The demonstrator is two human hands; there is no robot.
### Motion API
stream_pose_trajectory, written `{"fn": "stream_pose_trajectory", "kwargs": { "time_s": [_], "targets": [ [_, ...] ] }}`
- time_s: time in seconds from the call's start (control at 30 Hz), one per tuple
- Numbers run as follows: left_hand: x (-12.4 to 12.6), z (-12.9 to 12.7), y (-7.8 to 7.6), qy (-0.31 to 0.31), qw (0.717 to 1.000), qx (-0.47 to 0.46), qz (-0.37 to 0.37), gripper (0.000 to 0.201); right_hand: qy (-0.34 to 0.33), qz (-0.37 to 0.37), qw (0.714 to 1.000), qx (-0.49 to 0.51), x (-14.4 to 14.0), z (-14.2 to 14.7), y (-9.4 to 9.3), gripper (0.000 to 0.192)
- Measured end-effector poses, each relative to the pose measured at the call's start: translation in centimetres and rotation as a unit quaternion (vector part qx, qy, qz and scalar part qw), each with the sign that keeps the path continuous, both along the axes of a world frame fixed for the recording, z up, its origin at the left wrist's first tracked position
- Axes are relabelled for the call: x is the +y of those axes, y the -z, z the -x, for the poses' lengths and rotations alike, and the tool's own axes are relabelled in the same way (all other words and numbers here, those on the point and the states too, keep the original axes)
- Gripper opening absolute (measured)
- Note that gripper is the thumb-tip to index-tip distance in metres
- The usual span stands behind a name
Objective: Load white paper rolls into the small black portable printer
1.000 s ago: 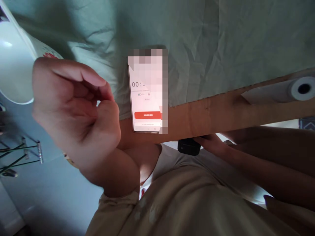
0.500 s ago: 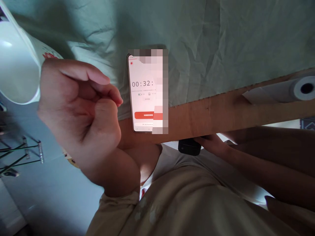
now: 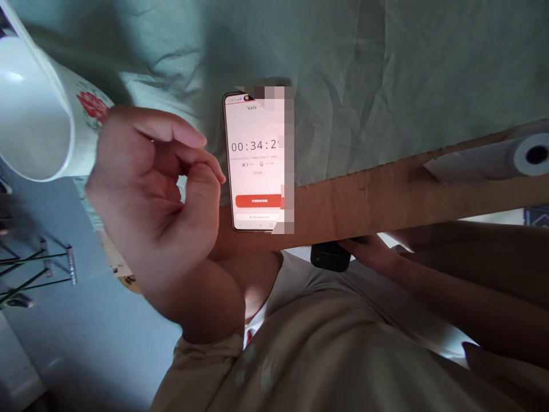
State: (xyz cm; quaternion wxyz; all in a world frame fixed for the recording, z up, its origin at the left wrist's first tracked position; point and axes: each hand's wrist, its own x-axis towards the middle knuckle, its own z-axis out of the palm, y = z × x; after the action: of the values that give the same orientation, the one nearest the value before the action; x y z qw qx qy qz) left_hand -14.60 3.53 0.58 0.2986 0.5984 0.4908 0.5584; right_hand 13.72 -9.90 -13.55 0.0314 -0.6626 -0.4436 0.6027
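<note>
My left hand [image 3: 154, 200] is raised close to the camera, its fingers curled in towards the thumb with nothing between them. Behind it lies a phone [image 3: 254, 163] with a lit screen showing a timer at 00:34 and a red button, resting on a green cloth [image 3: 386, 74]. To the hand's left is a white cup [image 3: 38, 114] with a red flower print. My right hand [image 3: 371, 252] reaches in from the right and grips a small black device [image 3: 329, 256] just below the wooden edge [image 3: 386, 197].
A white paper roll [image 3: 514, 157] lies on the wooden edge at the far right. A metal wire rack [image 3: 38, 269] shows at the lower left over a pale blue floor. My beige clothing [image 3: 321, 355] fills the bottom of the view.
My left hand has drifted to the right, uncovering the flower on the cup and loosening its fingers a little. The phone timer has counted up. My right hand has stayed put.
</note>
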Motion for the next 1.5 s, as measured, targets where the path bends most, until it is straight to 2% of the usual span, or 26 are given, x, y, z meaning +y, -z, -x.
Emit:
{"fn": "stream_pose_trajectory", "kwargs": {
  "time_s": [0.1, 0.23, 0.37, 0.47, 0.6, 0.77, 0.87, 1.0, 1.1, 1.43, 1.5],
  "targets": [
    [-0.1, 0.4, -0.1, 0.043, 0.990, 0.135, -0.003, 0.041, 0.000, 0.000, 1.000, 0.004, 0.1, 0.0, -0.2, 0.028],
    [-0.1, 1.0, -0.4, 0.076, 0.968, 0.240, 0.007, 0.055, 0.000, -0.005, 1.000, 0.008, 0.2, 0.1, -0.4, 0.025],
    [-0.1, 2.3, 0.0, 0.093, 0.921, 0.379, 0.013, 0.064, 0.004, -0.015, 1.000, 0.018, 0.2, 0.2, -0.4, 0.025],
    [-0.1, 3.1, 0.9, 0.125, 0.899, 0.420, -0.014, 0.069, 0.005, -0.018, 1.000, 0.019, 0.1, 0.2, -0.4, 0.024],
    [-0.2, 2.7, 1.4, 0.085, 0.922, 0.379, -0.007, 0.069, 0.008, -0.022, 1.000, 0.017, 0.0, 0.1, -0.3, 0.023],
    [-0.3, 1.4, 0.1, 0.047, 0.951, 0.303, 0.029, 0.033, 0.010, -0.024, 1.000, 0.016, -0.1, 0.1, -0.2, 0.024],
    [-0.3, 1.0, -0.4, 0.010, 0.965, 0.263, 0.019, 0.037, 0.010, -0.023, 1.000, 0.014, -0.1, 0.0, -0.1, 0.025],
    [0.0, 0.6, -0.5, -0.005, 0.988, 0.155, -0.002, 0.036, 0.007, -0.022, 1.000, 0.016, -0.1, -0.1, -0.1, 0.025],
    [0.2, 0.3, -0.3, -0.019, 0.994, 0.109, -0.014, 0.030, 0.005, -0.022, 1.000, 0.021, -0.1, -0.2, 0.0, 0.024],
    [-0.3, 0.1, 0.0, -0.019, 0.994, 0.059, -0.095, 0.027, 0.008, -0.037, 0.999, 0.037, -0.7, -0.4, 0.8, 0.032],
    [-0.7, -0.2, -0.5, -0.035, 0.996, 0.052, -0.070, 0.029, 0.009, -0.041, 0.998, 0.036, -0.9, -0.6, 0.9, 0.032]
  ]
}}
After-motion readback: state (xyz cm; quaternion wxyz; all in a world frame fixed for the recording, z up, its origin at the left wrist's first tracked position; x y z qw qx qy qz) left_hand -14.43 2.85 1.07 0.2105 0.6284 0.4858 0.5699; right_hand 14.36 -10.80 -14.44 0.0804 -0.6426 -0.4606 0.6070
